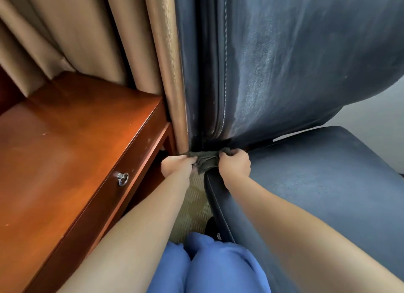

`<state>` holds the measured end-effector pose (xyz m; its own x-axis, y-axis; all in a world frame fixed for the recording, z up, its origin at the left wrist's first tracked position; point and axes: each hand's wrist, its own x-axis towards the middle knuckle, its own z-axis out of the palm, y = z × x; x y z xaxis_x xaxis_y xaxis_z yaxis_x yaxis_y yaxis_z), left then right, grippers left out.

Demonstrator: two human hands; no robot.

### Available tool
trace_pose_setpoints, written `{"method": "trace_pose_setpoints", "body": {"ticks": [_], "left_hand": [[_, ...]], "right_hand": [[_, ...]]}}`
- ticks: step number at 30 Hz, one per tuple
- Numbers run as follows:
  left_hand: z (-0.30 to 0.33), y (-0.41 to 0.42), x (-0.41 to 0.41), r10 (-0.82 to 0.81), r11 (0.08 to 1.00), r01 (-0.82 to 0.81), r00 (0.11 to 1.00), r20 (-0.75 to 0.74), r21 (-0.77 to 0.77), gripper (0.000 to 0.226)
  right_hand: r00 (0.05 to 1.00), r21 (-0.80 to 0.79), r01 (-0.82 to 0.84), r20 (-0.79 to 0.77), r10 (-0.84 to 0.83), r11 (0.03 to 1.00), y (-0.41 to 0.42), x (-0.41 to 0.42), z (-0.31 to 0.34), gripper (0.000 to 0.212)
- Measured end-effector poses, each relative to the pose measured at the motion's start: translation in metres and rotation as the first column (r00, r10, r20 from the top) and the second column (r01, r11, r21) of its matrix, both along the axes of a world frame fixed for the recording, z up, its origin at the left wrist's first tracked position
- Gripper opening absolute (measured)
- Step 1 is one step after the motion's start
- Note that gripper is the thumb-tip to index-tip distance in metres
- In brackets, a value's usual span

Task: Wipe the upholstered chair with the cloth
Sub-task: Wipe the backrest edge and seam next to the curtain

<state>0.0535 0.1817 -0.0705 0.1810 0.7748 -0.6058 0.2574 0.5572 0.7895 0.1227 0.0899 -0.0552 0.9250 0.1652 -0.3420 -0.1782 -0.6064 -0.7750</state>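
The left hand (178, 164) and right hand (235, 163) both pinch the dark cloth (205, 161), 1 at each end, low where the blue chair (317, 183) back meets its seat, probably stretching it to wipe that gap

We saw a dark blue upholstered chair (306, 78) with a napped surface that showed paler, brushed streaks, and a line of white stitching running down its back seam. The cloth (206, 161) was a dull olive green. Beside the chair hung a tan curtain (91, 43) with a fine ribbed weave. The wooden desk (72, 152) was a glossy reddish brown, its drawer carrying a silver ring pull (123, 179). The carpet (192, 207) was a muted yellow-green with a faint woven pattern. Our trousers (209, 268) were bright blue.
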Motion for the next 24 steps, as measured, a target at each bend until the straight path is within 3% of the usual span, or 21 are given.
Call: {"method": "trace_pose_setpoints", "body": {"ticks": [5, 9, 14, 19, 24], "left_hand": [[0.073, -0.004, -0.015, -0.03, 0.993, 0.012, 0.989, 0.147, 0.117, 0.019], [0.119, -0.026, -0.033, -0.091, 0.969, 0.055, 0.986, 0.143, 0.24, 0.023], [0.182, -0.047, -0.046, -0.121, 0.939, 0.034, 0.964, 0.238, 0.343, 0.027], [0.246, -0.051, -0.047, -0.12, 0.916, -0.039, 0.923, 0.365, 0.4, 0.018], [0.266, -0.058, -0.063, -0.1, 0.933, -0.065, 0.899, 0.427, 0.355, 0.017]], "right_hand": [[0.998, 0.171, 0.067, 0.009, -0.07, 0.983, -0.01, -0.015, 0.051, 0.009], [0.991, 0.256, 0.135, -0.029, -0.132, 0.957, -0.028, -0.036, 0.086, 0.018], [0.989, 0.311, 0.07, 0.102, -0.106, 0.948, -0.044, -0.038, 0.15, 0.015], [0.959, 0.398, -0.031, 0.27, -0.085, 0.917, -0.044, -0.027, 0.221, 0.013], [0.957, 0.455, -0.086, 0.284, -0.053, 0.886, -0.051, -0.044, 0.241, 0.016]]}}
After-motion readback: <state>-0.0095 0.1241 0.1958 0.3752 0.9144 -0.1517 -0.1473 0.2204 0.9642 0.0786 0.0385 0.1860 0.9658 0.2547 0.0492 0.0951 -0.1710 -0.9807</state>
